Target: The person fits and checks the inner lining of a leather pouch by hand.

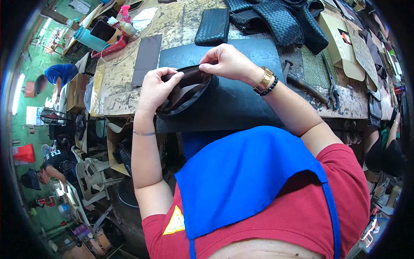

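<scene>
Between my two hands a dark pouch (186,91) is held with its mouth spread, showing a brown lining inside. My left hand (156,88) grips the left side of its rim, thumb inside the mouth and fingers outside. At the far right end of the rim, my right hand (228,62) pinches the edge between thumb and fingers. Under the pouch lies a large black board (248,105) on the worn worktable (118,93). A flat dark brown piece (147,59) lies left of the board.
Black woven pouches (212,26) and more woven pieces (280,23) lie at the back. To the right are a hammer (304,86), shears (332,88) and a cream box (338,47). A teal bottle (89,39) stands back left. Other people sit at left and far right.
</scene>
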Demonstrator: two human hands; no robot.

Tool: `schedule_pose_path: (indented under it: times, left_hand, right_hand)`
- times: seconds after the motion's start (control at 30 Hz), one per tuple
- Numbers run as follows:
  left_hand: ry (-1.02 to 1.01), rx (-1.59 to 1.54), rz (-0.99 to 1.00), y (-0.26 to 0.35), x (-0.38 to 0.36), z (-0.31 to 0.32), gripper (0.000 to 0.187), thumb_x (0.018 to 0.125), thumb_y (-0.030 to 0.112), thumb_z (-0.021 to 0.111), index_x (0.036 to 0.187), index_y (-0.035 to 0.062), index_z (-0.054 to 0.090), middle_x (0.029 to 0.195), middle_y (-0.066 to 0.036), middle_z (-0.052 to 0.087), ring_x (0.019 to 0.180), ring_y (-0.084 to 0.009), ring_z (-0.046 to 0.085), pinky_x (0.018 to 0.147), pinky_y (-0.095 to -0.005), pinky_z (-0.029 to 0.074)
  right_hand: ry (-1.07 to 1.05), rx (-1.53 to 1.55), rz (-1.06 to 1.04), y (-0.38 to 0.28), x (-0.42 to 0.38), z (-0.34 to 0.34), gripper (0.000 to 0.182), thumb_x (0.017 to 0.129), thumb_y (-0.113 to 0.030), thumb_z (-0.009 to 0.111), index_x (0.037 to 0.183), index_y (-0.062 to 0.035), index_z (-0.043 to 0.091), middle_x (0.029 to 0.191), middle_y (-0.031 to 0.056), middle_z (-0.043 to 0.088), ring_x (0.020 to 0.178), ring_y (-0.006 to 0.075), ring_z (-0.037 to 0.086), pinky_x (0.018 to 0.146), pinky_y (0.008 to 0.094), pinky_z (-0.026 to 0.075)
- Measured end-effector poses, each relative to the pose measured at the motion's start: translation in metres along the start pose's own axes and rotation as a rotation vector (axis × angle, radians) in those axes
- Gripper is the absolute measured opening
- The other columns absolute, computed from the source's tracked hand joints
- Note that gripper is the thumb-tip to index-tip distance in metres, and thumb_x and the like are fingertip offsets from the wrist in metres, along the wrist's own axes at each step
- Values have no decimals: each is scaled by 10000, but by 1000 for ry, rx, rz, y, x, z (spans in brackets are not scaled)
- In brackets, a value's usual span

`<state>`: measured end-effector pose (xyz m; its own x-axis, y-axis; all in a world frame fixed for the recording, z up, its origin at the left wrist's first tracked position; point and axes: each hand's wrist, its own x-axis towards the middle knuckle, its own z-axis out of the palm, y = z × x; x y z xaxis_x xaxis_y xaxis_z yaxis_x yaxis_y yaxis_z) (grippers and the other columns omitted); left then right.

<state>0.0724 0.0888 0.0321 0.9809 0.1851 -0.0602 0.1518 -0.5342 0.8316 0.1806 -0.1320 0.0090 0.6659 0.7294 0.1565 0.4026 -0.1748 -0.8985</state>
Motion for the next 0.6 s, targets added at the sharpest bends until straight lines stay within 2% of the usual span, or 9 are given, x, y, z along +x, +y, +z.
schedule_pose_path:
  times: [0.07, 0.17, 0.27, 0.6]
  left_hand:
    - [-9, -33, -24, 0, 2, 1, 232, 826, 219, 777, 871, -5, 733, 708, 4, 654, 626, -52, 560, 585, -225, 460]
    - [-13, -40, -46, 0, 4, 3, 227, 817, 216, 787, 868, 0, 738, 690, 13, 648, 604, -45, 551, 564, -217, 451]
    - [-4, -28, -33, 1, 3, 5, 219, 805, 207, 796, 870, 3, 744, 687, 12, 654, 598, -43, 552, 557, -218, 450]
    - [48, -13, -14, 0, 4, 8, 193, 799, 192, 793, 854, 11, 751, 671, 14, 656, 590, -38, 547, 549, -223, 448]
  right_hand:
    - [2, 23, -5, 3, 1, 1, 226, 815, -196, 688, 918, -1, 735, 785, 113, 722, 708, 141, 679, 687, 286, 533]
    - [-33, -35, 22, 1, 1, 0, 185, 875, -170, 686, 911, 10, 704, 787, 71, 717, 715, 93, 640, 698, 260, 526]
    - [-65, -59, 68, 1, 4, 1, 184, 878, -175, 677, 893, 8, 692, 780, 74, 713, 721, 95, 647, 688, 262, 526]
    - [-139, -132, -41, 2, 16, -3, 203, 869, -198, 680, 900, 2, 690, 781, 71, 712, 712, 106, 653, 666, 270, 527]
